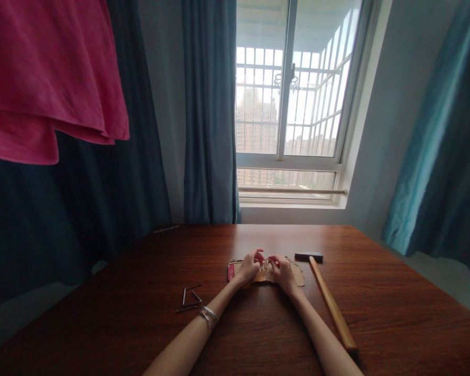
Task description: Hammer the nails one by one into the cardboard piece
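Observation:
Both my hands rest on a flat tan piece of leather-like material (pixel 297 275) with rows of small holes and a pink end (pixel 231 271), lying on the brown wooden table (pixel 141 313). My left hand (pixel 249 266) has its fingers curled and pinched at the piece's top edge. My right hand (pixel 282 270) is curled the same way, its fingertips meeting the left ones at the middle. What the fingertips pinch is too small to name. A bracelet (pixel 207 316) circles my left wrist.
A hammer with a dark head (pixel 308 256) and a long wooden handle (pixel 331 305) lies just right of my right hand. Several thin metal rods (pixel 190 300) lie to the left of my left forearm. Behind the table are a window, blue curtains and a hanging pink cloth (pixel 50 78).

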Demonstrator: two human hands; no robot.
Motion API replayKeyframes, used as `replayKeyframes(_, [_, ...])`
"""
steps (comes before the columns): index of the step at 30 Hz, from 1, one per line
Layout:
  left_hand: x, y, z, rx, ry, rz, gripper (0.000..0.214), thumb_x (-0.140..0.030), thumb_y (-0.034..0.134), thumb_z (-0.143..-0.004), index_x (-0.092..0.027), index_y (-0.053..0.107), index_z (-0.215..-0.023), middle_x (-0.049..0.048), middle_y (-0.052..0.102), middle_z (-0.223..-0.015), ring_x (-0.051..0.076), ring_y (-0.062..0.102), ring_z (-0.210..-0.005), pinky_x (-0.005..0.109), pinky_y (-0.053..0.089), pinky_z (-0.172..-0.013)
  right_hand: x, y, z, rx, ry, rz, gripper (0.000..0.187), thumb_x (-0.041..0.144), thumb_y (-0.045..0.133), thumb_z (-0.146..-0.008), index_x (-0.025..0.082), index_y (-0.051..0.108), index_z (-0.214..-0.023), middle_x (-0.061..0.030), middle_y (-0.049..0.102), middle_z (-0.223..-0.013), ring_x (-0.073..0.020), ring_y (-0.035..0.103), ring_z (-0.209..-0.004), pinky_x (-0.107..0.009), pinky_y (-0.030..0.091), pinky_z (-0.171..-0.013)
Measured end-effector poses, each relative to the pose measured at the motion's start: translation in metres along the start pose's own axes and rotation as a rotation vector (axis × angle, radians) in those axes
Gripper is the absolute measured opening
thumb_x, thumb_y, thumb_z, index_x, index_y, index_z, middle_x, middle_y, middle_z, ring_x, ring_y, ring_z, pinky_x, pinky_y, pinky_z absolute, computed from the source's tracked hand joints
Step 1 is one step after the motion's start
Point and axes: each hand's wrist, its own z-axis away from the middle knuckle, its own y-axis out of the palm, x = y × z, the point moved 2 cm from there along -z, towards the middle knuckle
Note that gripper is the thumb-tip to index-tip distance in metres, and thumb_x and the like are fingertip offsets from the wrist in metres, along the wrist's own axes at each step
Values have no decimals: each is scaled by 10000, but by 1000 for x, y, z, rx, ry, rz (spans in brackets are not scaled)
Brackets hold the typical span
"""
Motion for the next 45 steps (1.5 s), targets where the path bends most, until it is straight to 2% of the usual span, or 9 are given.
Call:
replayKeyframes(7, [2, 1, -2, -4, -30, -8, 504, 17, 399, -635, -175, 532, -1082, 3, 636, -818, 121, 584, -785, 233, 466, -765, 1, -1, -1, 18, -1, 12, 201, 216, 486, -805, 212, 684, -845, -68, 691, -846, -193, 610, -786, -291, 462, -710])
replayKeyframes(15, [7, 2, -2, -10, 39, 28, 493, 2, 391, -624, -155, 544, -1066, 18, 633, -801, 129, 580, -755, 253, 470, -747, -2, 1, 0, 28, -6, 45, 204, 245, 471, -822, 216, 670, -854, -63, 682, -839, -192, 607, -794, -286, 452, -713])
replayKeyframes(20, [5, 2, -2, 2, 30, 29, 496, -4, 398, -627, -183, 538, -1068, -1, 632, -812, 120, 585, -773, 226, 470, -740, -1, 0, -1, 50, -24, 75, 201, 237, 462, -831, 221, 663, -828, -61, 678, -838, -192, 599, -811, -286, 441, -730])
replayKeyframes(30, [0, 2, -1, 38, 46, 78, 370, -136, 513, -677, -152, 560, -1043, 32, 635, -847, 138, 598, -754, 237, 483, -691, 1, -2, 1, 87, -29, 122, 189, 239, 468, -836, 230, 657, -841, -48, 660, -834, -177, 574, -812, -265, 419, -738])
replayKeyframes(36, [0, 3, -7, 69, 15, 77, 286, -228, 600, -662, -126, 603, -929, 42, 658, -807, 150, 610, -746, 243, 489, -689, 1, -1, 1, 107, -35, 131, 182, 217, 481, -825, 203, 662, -818, -48, 639, -800, -170, 564, -786, -257, 412, -727])
replayKeyframes(41, [4, 8, -14, 94, -13, 63, 266, -246, 616, -649, -114, 628, -880, 44, 670, -790, 162, 616, -747, 247, 489, -675, 1, -2, 2, 117, -33, 136, 181, 172, 481, -814, 207, 659, -823, -44, 638, -822, -166, 555, -810, -255, 405, -750])
replayKeyframes(45, [1, 9, -15, 96, 25, 21, 259, -288, 600, -677, -109, 648, -858, 49, 675, -788, 164, 617, -728, 245, 481, -661, 2, -3, 2, 126, -33, 136, 181, 162, 480, -811, 210, 653, -797, -36, 628, -800, -163, 549, -798, -250, 405, -742])
